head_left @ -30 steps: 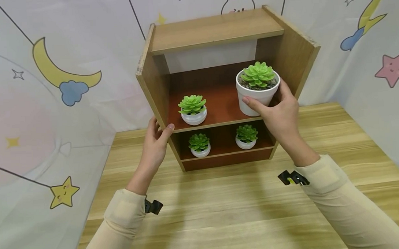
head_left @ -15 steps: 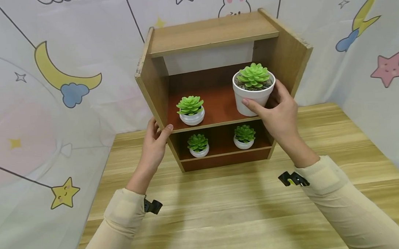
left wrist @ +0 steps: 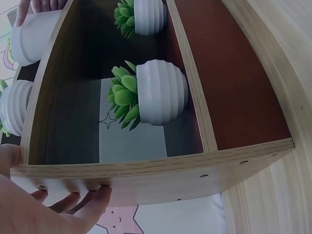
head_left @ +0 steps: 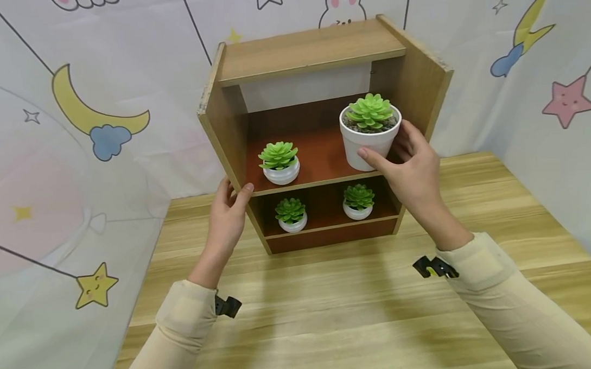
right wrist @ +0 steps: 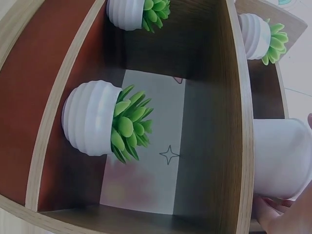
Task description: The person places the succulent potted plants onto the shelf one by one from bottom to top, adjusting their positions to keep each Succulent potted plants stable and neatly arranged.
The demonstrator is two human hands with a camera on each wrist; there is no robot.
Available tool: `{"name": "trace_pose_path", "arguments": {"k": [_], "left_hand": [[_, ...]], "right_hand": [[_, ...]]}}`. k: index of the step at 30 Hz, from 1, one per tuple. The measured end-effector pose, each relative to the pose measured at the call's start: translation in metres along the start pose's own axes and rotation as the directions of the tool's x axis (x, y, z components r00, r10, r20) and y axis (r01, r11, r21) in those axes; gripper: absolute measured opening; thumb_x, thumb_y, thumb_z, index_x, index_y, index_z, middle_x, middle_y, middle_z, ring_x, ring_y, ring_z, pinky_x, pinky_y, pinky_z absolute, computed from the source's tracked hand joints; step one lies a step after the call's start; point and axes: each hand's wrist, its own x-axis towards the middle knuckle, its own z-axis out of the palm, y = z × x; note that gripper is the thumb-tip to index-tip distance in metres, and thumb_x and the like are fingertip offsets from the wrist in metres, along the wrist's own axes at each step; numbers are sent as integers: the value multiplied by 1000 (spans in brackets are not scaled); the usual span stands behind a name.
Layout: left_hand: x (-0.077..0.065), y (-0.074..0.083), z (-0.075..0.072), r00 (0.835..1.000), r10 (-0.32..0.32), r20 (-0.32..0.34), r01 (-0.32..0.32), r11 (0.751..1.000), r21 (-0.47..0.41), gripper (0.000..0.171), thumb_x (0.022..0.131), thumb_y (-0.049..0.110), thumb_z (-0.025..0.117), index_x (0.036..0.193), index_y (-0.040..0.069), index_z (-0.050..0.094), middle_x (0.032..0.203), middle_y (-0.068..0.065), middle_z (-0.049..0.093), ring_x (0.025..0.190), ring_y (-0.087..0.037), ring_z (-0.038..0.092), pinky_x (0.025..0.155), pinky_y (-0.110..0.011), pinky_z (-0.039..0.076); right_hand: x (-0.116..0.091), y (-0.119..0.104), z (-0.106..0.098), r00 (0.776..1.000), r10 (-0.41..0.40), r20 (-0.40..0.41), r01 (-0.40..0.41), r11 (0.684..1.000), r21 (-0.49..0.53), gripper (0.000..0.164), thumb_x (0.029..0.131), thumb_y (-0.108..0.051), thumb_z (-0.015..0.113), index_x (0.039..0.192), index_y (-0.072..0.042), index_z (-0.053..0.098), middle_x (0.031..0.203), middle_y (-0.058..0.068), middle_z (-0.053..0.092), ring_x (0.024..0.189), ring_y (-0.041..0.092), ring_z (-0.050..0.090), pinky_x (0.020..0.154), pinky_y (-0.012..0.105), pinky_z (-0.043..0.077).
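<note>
In the head view, my right hand [head_left: 414, 167] holds a large white pot with a green succulent [head_left: 367, 149] on the right side of the upper shelf. The thumb lies across the pot's front, and the fingers are at its right side, partly hidden. My left hand [head_left: 228, 214] grips the left side panel of a small wooden shelf unit [head_left: 315, 45]. In the left wrist view, its fingers [left wrist: 100, 200] press the panel's outer face, with the thumb at the front edge. A smaller potted succulent [head_left: 281, 171] sits on the upper shelf's left side.
Two small succulents in ribbed white pots, one on the left [head_left: 293, 221] and one on the right [head_left: 358, 208], stand in the lower compartment. The unit stands on a wood-grain table [head_left: 319, 308]. Behind it hangs a pale cloth [head_left: 174, 58] with printed moons and stars.
The head view has shifted slightly, so the shelf unit appears a little farther left. The large pot sits slightly left relative to my right hand, and more of its fingers show. The left hand keeps its hold.
</note>
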Motion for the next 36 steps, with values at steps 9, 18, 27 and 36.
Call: {"name": "trace_pose_path", "arguments": {"k": [9, 18, 27, 36], "left_hand": [[1, -5, -1, 999, 31, -17, -31, 999, 16, 53, 103, 30, 54, 148, 8, 39, 141, -11, 47, 129, -27, 46, 105, -41, 37], [-1, -6, -1, 1000, 8, -28, -7, 999, 51, 60, 102, 36, 54, 151, 7, 35, 147, -12, 42, 134, -27, 40, 107, -39, 35], [-5, -4, -1, 999, 27, -35, -25, 999, 34, 61, 102, 33, 55, 152, 6, 33, 149, -13, 39, 134, -28, 41, 106, -38, 36], [-11, -9, -1, 998, 32, -50, -28, 997, 77, 62, 101, 36, 56, 152, 10, 34, 149, -9, 40, 132, -24, 42, 106, -39, 37]], "right_hand": [[-1, 2, 1, 1000, -18, 7, 17, 999, 50, 69, 76, -11, 87, 136, -3, 54, 130, 10, 59, 118, 21, 56, 99, 33, 44], [-1, 7, -1, 1000, -20, -12, 20, 998, 56, 68, 77, -7, 85, 136, 0, 53, 128, 15, 59, 116, 24, 57, 98, 34, 45], [-4, 13, -6, 998, -39, -43, 40, 999, 9, 64, 80, -11, 83, 136, 2, 53, 126, 14, 62, 114, 25, 59, 97, 32, 46], [-12, 21, -10, 989, -126, -74, 121, 990, -73, 58, 79, -5, 82, 132, 1, 59, 122, 13, 65, 109, 28, 62, 95, 31, 47]]}}
